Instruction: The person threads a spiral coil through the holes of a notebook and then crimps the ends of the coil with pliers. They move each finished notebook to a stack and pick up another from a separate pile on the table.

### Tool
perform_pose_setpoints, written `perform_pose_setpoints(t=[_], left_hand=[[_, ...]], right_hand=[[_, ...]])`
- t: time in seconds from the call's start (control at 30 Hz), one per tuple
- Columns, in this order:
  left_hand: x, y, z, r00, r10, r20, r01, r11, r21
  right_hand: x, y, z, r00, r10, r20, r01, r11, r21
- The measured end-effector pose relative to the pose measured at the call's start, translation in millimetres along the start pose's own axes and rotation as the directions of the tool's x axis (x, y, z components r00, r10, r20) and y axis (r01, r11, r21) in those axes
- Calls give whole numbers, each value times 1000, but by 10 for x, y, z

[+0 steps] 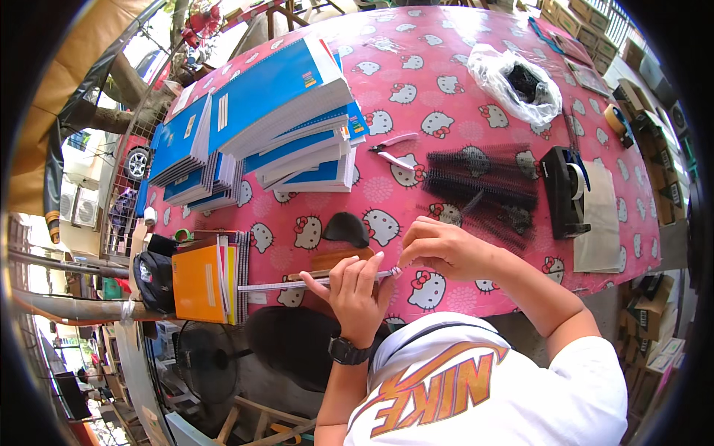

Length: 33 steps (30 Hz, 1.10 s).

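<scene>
My left hand (pixel 353 290) is wrapped round a thin notebook (pixel 279 286), seen edge-on as a long white strip near the table's front edge. At the notebook's right end, my right hand (pixel 444 249) has its fingers pinched together. What lies between those fingertips is too small to make out. Beyond my right hand lies a heap of black spiral binding coils (pixel 480 182). Cutting pliers with pink handles (pixel 394 149) rest beside the coils, jaws toward the notebooks. A rounded black object (pixel 346 229) and a brown wooden block (pixel 335 260) sit just past my left hand.
Stacks of blue notebooks (pixel 260 93) fill the far left. Orange and yellow notebooks (pixel 199 282) stand at the near left beside a black bag (pixel 154 275). Rightward are a black tape dispenser (pixel 559 195), a brown paper sheet (pixel 599 223) and a clear plastic bag (pixel 487 67) with black contents.
</scene>
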<state>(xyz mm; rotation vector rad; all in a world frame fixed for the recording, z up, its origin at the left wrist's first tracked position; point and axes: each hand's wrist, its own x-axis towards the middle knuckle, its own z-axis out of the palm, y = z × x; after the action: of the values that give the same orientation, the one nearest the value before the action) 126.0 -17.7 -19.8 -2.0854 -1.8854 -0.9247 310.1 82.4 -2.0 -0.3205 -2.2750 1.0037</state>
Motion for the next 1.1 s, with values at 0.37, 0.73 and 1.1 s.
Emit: perform_pose_setpoints(t=[0.37,0.73,1.1], left_hand=[[54,-38,-243,984,23,177,19,972,-232],[59,12,-226,981,31,192,6,981,-194],[116,8,-242,993,7,120,20,974,-224]], right_hand=[[145,-229,-72,914,343,214,-355,935,17],[995,1292,1022,849,90,521,190,868,-460],[579,1286,637,811,392,434,-68,801,-595]])
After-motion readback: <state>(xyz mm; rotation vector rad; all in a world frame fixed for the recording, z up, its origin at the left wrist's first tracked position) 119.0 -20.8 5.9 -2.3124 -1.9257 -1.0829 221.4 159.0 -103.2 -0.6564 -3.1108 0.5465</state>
